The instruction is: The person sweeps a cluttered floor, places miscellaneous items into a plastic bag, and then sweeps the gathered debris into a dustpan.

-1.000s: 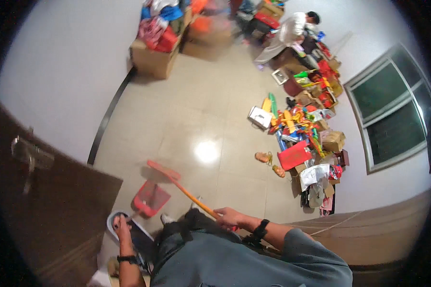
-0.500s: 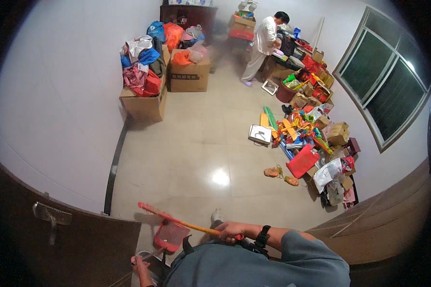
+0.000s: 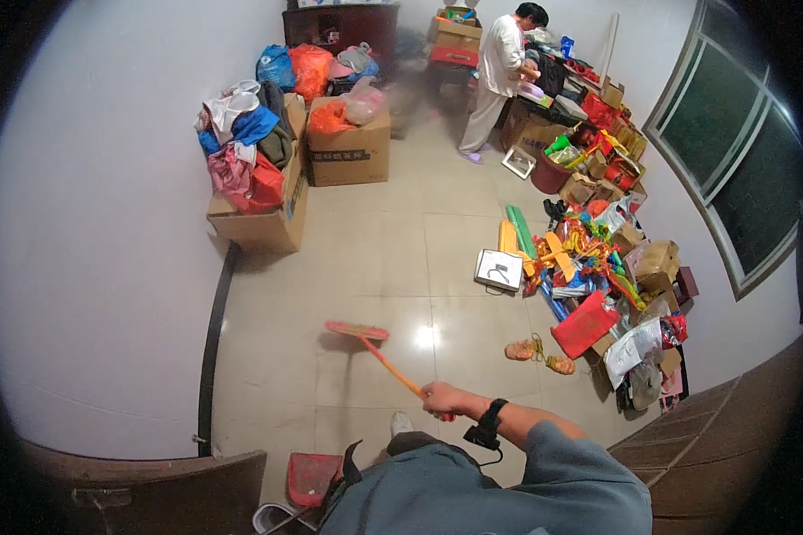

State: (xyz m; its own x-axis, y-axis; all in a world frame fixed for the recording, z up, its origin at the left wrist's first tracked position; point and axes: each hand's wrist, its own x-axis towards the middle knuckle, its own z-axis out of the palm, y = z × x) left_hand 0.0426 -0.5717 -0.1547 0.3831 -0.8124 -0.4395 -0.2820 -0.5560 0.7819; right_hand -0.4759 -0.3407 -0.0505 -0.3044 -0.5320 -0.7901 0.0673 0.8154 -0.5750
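My right hand [image 3: 442,401] is closed around the orange handle of a broom [image 3: 393,367]. The broom's wide pinkish-red head [image 3: 357,330] is out ahead of me, over the tiled floor, and I cannot tell whether it touches the tiles. A red dustpan [image 3: 312,479] is low at my left side, with part of its handle showing beneath it. My left hand is out of the picture. A round white-rimmed container [image 3: 275,515], partly cut off, stands beside the dustpan.
Cardboard boxes [image 3: 350,153] stuffed with bags and cloth stand at the left wall. A heap of mixed goods [image 3: 589,267] lines the right wall, with a pair of shoes [image 3: 540,352] near it. Farther off stands a person in white [image 3: 500,80]. A brown door [image 3: 169,490] is at near left.
The broom has swung forward and its head now points ahead of me, away from the dustpan. My left hand has dropped out of view. The camera view has shifted slightly.
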